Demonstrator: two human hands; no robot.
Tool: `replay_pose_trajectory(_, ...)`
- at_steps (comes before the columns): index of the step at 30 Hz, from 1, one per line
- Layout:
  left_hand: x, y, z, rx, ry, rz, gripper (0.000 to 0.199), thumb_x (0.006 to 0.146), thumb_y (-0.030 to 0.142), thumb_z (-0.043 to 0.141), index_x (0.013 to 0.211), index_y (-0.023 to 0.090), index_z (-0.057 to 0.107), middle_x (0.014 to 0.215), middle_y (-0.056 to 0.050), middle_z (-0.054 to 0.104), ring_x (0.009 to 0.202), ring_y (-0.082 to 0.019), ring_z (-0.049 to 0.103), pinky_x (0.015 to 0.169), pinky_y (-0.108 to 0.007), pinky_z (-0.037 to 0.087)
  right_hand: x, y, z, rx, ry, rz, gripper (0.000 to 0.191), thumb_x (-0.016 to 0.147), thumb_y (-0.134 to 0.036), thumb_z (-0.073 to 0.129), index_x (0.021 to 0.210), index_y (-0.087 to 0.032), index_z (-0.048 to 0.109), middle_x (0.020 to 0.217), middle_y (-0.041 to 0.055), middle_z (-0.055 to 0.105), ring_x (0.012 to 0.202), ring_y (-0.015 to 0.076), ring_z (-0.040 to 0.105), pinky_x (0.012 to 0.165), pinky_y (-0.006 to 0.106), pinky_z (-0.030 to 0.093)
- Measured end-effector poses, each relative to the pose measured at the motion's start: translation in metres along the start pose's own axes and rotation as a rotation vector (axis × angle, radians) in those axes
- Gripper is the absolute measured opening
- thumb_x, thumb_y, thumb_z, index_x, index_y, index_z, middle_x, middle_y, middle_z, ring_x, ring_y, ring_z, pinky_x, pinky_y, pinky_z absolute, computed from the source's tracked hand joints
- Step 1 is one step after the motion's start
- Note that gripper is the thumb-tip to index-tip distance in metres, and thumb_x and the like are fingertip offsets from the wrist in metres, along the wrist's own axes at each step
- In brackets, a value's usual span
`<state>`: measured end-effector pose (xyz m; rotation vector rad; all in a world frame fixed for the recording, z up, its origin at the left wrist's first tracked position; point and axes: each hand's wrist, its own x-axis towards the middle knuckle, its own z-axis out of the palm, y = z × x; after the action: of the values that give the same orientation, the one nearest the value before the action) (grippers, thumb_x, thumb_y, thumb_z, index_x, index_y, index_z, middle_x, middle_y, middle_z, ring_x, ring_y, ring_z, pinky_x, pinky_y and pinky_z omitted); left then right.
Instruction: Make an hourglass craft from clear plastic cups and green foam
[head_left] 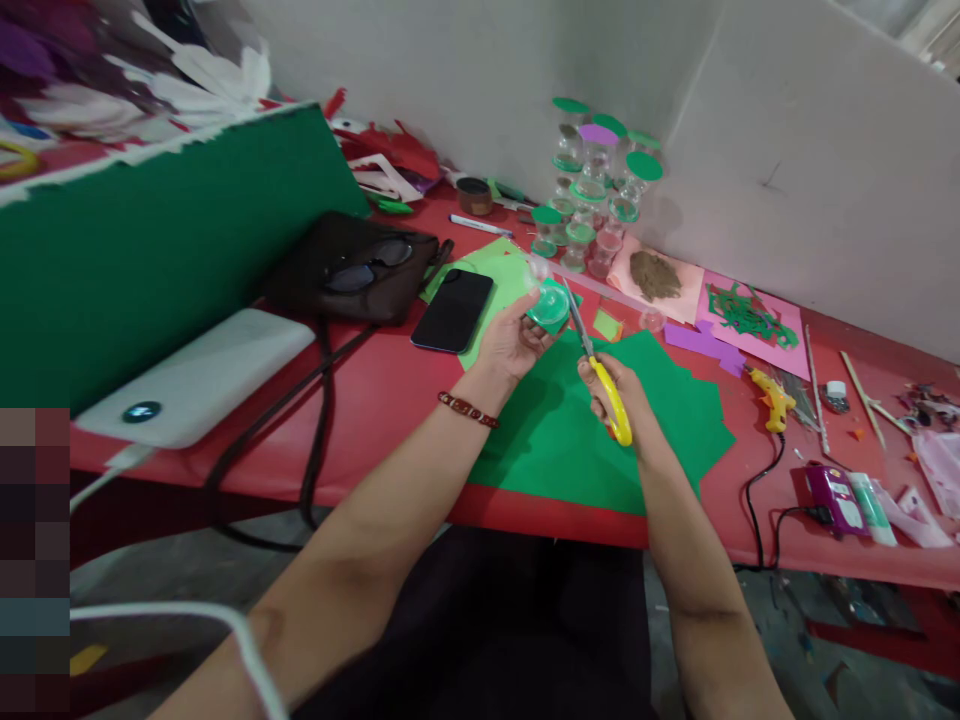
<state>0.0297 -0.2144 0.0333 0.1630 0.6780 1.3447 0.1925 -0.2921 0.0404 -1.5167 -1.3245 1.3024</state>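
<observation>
Head view, left to right: a smartphone (454, 311) lies on light-green paper (504, 262), the left hand (511, 348) holds in curled fingers a green paper piece (556, 325) bearing a clear plastic cup (553, 301), and the right hand (625, 380) closes its fingers around yellow-handled scissors (604, 385) beside it, above a green paper sheet (570, 450).
</observation>
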Motion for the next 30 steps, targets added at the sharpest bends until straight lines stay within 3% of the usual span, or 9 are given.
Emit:
replay_pose_trajectory(10,0.006,0.004,-0.004,-0.012,-0.002,0.008,0.009,0.091,0.021,0.074,0.084,0.018,0.069,0.075,-0.003,0.077,0.066,-0.015,0.074,0.081,-0.03,0.068,0.003,0.01,-0.005,-0.037,-0.013,0.004,0.061,0.075,-0.076,0.075,0.105,-0.024,0.066,0.055,-0.011,0.049,0.034,0.0069,0.046,0.031,0.019,0.031)
replay_pose_trajectory(23,0.01,0.003,-0.007,-0.015,-0.001,0.04,0.013,0.089,0.027,0.077,0.09,0.019,0.068,0.077,-0.002,0.078,0.068,-0.017,0.075,0.084,-0.036,0.069,0.0,0.001,-0.002,-0.033,-0.006,0.022,0.064,0.07,-0.077,0.077,0.103,-0.023,0.067,0.054,-0.0109,0.05,0.032,0.0072,0.046,0.029,0.02,0.029)
replay_pose_trajectory(30,0.009,0.004,-0.007,-0.006,-0.008,0.043,0.015,0.091,0.031,0.077,0.091,0.018,0.068,0.079,-0.002,0.078,0.071,-0.017,0.077,0.08,-0.034,0.067,-0.003,-0.003,-0.002,-0.052,-0.006,0.011,0.061,0.069,-0.076,0.08,0.099,-0.023,0.07,0.05,-0.0107,0.047,0.032,0.0075,0.044,0.03,0.02,0.03)
